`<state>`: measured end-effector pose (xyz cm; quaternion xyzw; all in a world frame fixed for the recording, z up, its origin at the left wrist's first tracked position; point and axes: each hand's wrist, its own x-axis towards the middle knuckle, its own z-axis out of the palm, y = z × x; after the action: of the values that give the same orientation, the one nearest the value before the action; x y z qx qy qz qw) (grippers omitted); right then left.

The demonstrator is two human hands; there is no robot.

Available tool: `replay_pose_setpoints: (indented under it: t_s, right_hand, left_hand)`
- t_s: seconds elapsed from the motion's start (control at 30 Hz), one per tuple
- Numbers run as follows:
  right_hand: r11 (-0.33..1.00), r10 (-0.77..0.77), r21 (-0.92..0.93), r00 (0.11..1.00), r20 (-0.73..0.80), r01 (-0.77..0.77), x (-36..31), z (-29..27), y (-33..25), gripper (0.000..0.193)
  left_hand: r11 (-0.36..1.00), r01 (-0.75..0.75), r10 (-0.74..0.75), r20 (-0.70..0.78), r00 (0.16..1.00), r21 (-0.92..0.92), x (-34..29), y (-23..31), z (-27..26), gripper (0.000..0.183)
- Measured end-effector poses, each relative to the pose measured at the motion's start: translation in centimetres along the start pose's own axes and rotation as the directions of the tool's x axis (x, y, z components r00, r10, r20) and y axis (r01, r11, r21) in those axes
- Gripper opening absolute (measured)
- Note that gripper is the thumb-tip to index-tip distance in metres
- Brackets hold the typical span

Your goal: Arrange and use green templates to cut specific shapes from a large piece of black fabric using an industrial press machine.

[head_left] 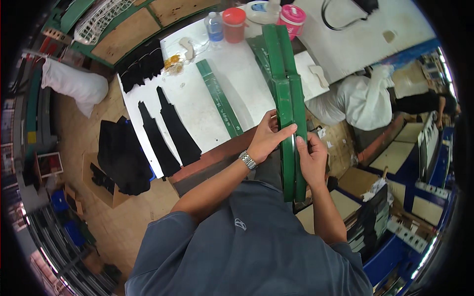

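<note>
In both hands I hold a long green board, seemingly made of two strips lying side by side, upright in front of my body. My left hand grips its left side, thumb pressed across the front near the middle seam. On the right edge, slightly lower, my right hand is closed with its thumb on the front. Part of each hand's fingers is hidden behind the board. Left of it, a narrower green board with handwriting lies on the white table. Two long black fabric pieces lie farther left.
Along the table's far side stand a bottle of blue liquid, a red-lidded tub and a pink tub. More black fabric hangs over a cardboard box at left. A white sack lies right; another person is beyond.
</note>
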<state>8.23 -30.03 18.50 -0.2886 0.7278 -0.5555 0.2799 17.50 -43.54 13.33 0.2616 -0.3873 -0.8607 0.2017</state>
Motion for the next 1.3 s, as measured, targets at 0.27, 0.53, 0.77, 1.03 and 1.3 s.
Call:
replay_pose_setpoints:
  t_s: [0.27, 0.53, 0.77, 1.03, 1.3]
  right_hand:
    - [0.988, 0.047, 0.125, 0.95, 0.31, -0.09, 13.0, 1.3, 5.9, 0.018]
    - [0.8, 0.357, 0.229, 0.746, 0.562, -0.555, 25.7, 4.5, 17.9, 0.021]
    - [0.719, 0.446, 0.242, 0.7, 0.558, -0.651, 31.9, 9.6, 28.1, 0.018]
    - [0.766, 0.451, 0.226, 0.753, 0.479, -0.602, 36.2, 13.8, 30.8, 0.02]
    - [0.9, 0.43, -0.12, 0.807, 0.406, -0.419, 37.8, 13.1, 31.3, 0.042]
  left_hand:
    - [0.995, 0.005, -0.034, -0.302, 0.953, -0.096, 9.1, -2.9, -3.3, 0.079]
    - [0.943, 0.326, -0.319, -0.446, 0.836, -0.063, 18.9, -7.3, -9.7, 0.102]
    - [0.888, 0.456, -0.403, -0.566, 0.719, -0.054, 22.7, -10.7, -14.7, 0.103]
    - [0.903, 0.427, -0.367, -0.576, 0.731, -0.034, 23.6, -11.8, -17.1, 0.104]
    - [0.889, 0.458, -0.395, -0.536, 0.746, -0.018, 28.0, -14.8, -16.8, 0.098]
